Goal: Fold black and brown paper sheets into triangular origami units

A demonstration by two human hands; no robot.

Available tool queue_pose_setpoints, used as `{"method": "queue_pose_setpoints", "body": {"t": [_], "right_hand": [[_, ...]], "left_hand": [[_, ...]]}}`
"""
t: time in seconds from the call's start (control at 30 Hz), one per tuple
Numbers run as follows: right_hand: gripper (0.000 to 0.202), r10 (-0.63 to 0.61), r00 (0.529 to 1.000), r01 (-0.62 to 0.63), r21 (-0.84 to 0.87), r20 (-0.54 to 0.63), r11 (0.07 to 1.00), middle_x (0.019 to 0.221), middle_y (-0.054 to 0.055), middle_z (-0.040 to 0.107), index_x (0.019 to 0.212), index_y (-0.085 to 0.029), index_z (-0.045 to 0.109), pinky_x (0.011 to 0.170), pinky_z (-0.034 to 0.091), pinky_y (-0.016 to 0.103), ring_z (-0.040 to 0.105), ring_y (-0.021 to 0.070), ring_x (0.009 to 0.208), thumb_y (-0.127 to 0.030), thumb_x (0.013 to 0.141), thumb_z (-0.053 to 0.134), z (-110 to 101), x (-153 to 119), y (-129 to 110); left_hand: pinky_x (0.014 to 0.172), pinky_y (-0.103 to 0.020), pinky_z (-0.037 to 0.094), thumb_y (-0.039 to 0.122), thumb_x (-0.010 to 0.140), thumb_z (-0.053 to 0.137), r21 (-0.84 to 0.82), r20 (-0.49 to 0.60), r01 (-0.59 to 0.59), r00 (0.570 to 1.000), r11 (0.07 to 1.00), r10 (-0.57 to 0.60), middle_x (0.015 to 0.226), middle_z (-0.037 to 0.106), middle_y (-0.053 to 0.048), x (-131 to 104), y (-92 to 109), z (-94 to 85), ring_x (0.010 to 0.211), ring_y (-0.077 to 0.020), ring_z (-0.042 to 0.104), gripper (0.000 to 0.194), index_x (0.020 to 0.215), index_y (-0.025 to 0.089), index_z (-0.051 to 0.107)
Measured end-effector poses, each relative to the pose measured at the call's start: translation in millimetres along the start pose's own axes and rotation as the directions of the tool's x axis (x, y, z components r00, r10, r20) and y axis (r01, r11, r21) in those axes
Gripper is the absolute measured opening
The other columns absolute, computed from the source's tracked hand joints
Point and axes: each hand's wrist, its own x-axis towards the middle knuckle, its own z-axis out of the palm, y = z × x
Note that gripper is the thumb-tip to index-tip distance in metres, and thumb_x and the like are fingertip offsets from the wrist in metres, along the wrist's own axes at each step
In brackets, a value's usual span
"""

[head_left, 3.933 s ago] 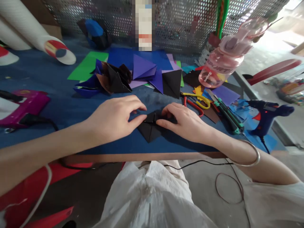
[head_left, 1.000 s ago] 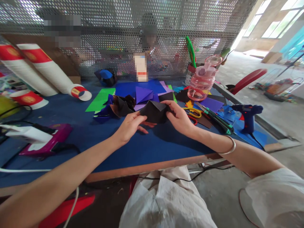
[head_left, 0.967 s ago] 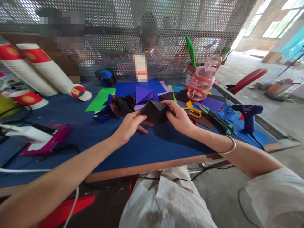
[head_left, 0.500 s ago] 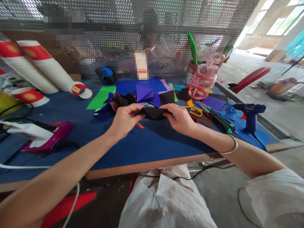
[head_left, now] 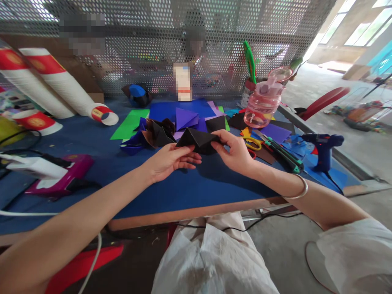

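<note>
Between my hands, above the blue tabletop [head_left: 183,192], is a folded piece of black paper [head_left: 197,141] with a raised peak and creased faces. My left hand [head_left: 173,161] grips its left end between thumb and fingers, the lower fingers stretched out beneath it. At the right end, my right hand [head_left: 234,151] pinches the paper between thumb and index finger. Just behind lie folded paper pieces in black and brown [head_left: 159,132], a purple folded paper [head_left: 186,119] and a black square of paper [head_left: 215,123].
To the right are yellow-handled scissors [head_left: 252,143], a green cutter knife [head_left: 283,154], a pink bottle [head_left: 262,106] and a blue glue gun [head_left: 324,149]. Stacked paper cups [head_left: 58,85] and a purple power strip [head_left: 61,175] are on the left. A perforated metal screen [head_left: 137,49] stands behind.
The black paper has tilted so its peaked face shows more. My left hand has shifted right and under it, its fingers extending. My right hand stays on the right end.
</note>
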Motion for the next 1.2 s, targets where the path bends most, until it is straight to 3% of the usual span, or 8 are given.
{"method": "queue_pose_setpoints", "body": {"t": [0.17, 0.3, 0.5, 0.7, 0.8, 0.93, 1.07, 1.2], "right_hand": [[0.023, -0.237, 0.971, 0.235, -0.174, 0.008, 0.956, 0.101, 0.005, 0.075, 0.115, -0.017, 0.064, 0.078, 0.055, 0.026, 0.07, 0.0151, 0.086, -0.012, 0.096, 0.052, -1, -4, -3], [0.037, -0.331, 0.94, 0.341, -0.227, 0.08, 0.912, 0.109, 0.008, 0.075, 0.134, -0.015, 0.059, 0.083, 0.057, 0.028, 0.069, 0.0148, 0.088, -0.01, 0.1, 0.046, -3, -4, -5], [0.034, -0.416, 0.898, 0.44, -0.298, 0.145, 0.847, 0.086, 0.004, 0.074, 0.131, -0.017, 0.067, 0.078, 0.055, 0.028, 0.063, 0.0148, 0.081, -0.018, 0.105, 0.044, -10, -1, -1], [0.029, -0.213, 0.976, 0.213, -0.004, 0.043, 0.977, 0.082, 0.003, 0.071, 0.1, -0.018, 0.073, 0.077, 0.05, 0.029, 0.061, 0.0136, 0.079, -0.034, 0.105, 0.05, -7, 1, -6], [0.049, 0.057, 0.998, -0.063, 0.183, 0.038, 0.981, 0.064, -0.003, 0.048, 0.067, -0.019, 0.054, 0.061, 0.039, 0.025, 0.045, 0.01, 0.063, -0.054, 0.101, 0.05, -4, 2, -8], [0.062, 0.297, 0.95, -0.312, 0.361, 0.098, 0.879, 0.063, -0.006, 0.024, 0.061, -0.022, 0.03, 0.052, 0.02, 0.026, 0.023, 0.0081, 0.059, -0.071, 0.093, 0.052, -2, 3, -7], [0.066, 0.308, 0.95, -0.311, 0.298, 0.058, 0.902, 0.063, -0.006, 0.021, 0.06, -0.023, 0.027, 0.052, 0.017, 0.027, 0.019, 0.0081, 0.059, -0.076, 0.088, 0.054, -2, 5, -4], [0.061, 0.209, 0.977, -0.206, 0.071, -0.035, 0.976, 0.058, -0.006, 0.024, 0.059, -0.022, 0.028, 0.053, 0.022, 0.027, 0.024, 0.0085, 0.057, -0.065, 0.097, 0.05, -4, 6, 2]], "left_hand": [[0.067, -0.029, 0.064, 0.009, 0.09, 0.047, -0.117, -0.022, 0.051, 0.998, 0.992, -0.054, 0.085, 0.079, -0.017, -1, 4, 6.3, 0.08, -0.0228, 0.078, 0.03, 0.081, 0.008, 0.076], [0.07, -0.032, 0.066, 0.009, 0.082, 0.062, -0.092, -0.005, 0.019, 1.0, 0.996, -0.019, 0.088, 0.08, -0.013, 0, 0, 5.2, 0.082, -0.024, 0.078, 0.017, 0.091, 0.01, 0.077], [0.065, -0.028, 0.065, 0.007, 0.06, 0.078, 0.035, -0.004, -0.068, 0.998, 0.997, 0.069, 0.089, 0.078, -0.006, 2, -9, -0.6, 0.088, -0.0238, 0.077, 0.037, 0.095, 0.017, 0.075], [0.051, -0.024, 0.06, 0.02, 0.055, 0.083, 0.164, -0.085, -0.18, 0.977, 0.97, 0.196, 0.087, 0.076, -0.002, 2, -9, -1.0, 0.078, -0.0201, 0.072, 0.036, 0.089, 0.02, 0.074], [0.062, -0.028, 0.063, 0.023, 0.057, 0.081, 0.218, -0.059, -0.283, 0.952, 0.934, 0.302, 0.076, 0.074, 0.001, 3, -8, -1.8, 0.072, -0.0173, 0.07, 0.023, 0.079, 0.019, 0.075], [0.074, -0.032, 0.061, 0.023, 0.066, 0.071, 0.448, 0.069, -0.484, 0.857, 0.752, 0.511, 0.071, 0.073, 0.001, 2, -10, -3.1, 0.075, -0.0195, 0.07, 0.007, 0.071, 0.019, 0.074], [0.068, -0.029, 0.056, 0.016, 0.068, 0.056, 0.587, 0.203, -0.589, 0.771, 0.555, 0.603, 0.074, 0.074, -0.001, -2, -12, -4.0, 0.073, -0.0187, 0.068, 0.019, 0.075, 0.018, 0.074], [0.062, -0.025, 0.054, 0.017, 0.067, 0.054, 0.584, 0.164, -0.541, 0.809, 0.606, 0.564, 0.094, 0.075, -0.006, -8, -6, -5.3, 0.086, -0.0208, 0.068, 0.035, 0.097, 0.016, 0.074]]}}
